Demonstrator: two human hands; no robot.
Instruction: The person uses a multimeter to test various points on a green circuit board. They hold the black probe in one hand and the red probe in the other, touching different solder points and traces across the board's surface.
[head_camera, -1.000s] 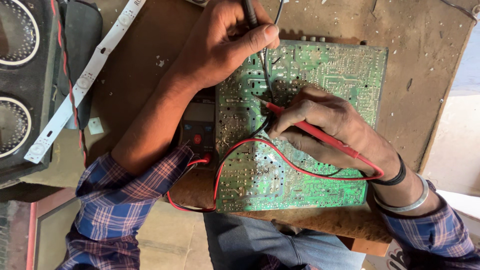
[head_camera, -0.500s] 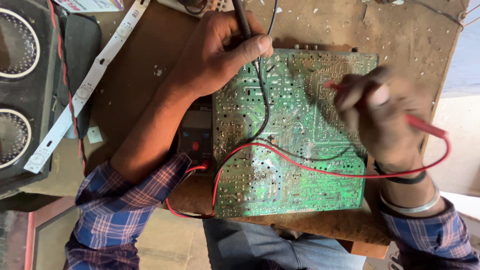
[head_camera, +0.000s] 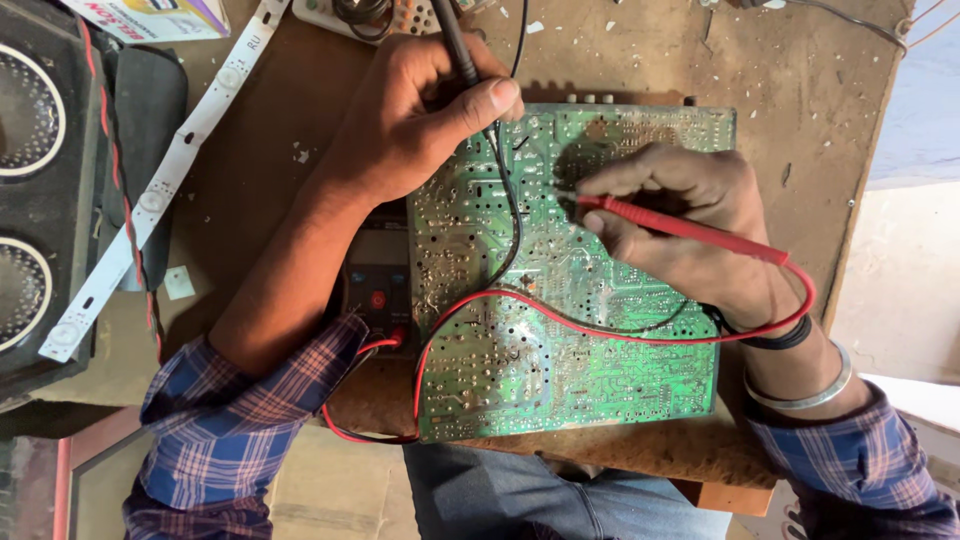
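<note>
A green circuit board (head_camera: 560, 350) lies solder side up on a worn wooden table (head_camera: 790, 130). My left hand (head_camera: 410, 120) grips a black test probe (head_camera: 455, 40) at the board's top left corner. My right hand (head_camera: 680, 225) pinches a red test probe (head_camera: 690, 228) with its tip touching the upper middle of the board. Red and black leads cross the board down to a dark meter (head_camera: 378, 290), half hidden under my left forearm.
A black speaker box (head_camera: 40, 190) stands at the left edge. A white strip of lights (head_camera: 160, 185) lies slantwise next to it. A cardboard packet (head_camera: 150, 18) and a white power strip (head_camera: 370, 14) sit at the table's far edge.
My right hand has brought the red probe back from the board's right side to its upper middle, tip down on the solder side. My left hand has kept the black probe in place.
</note>
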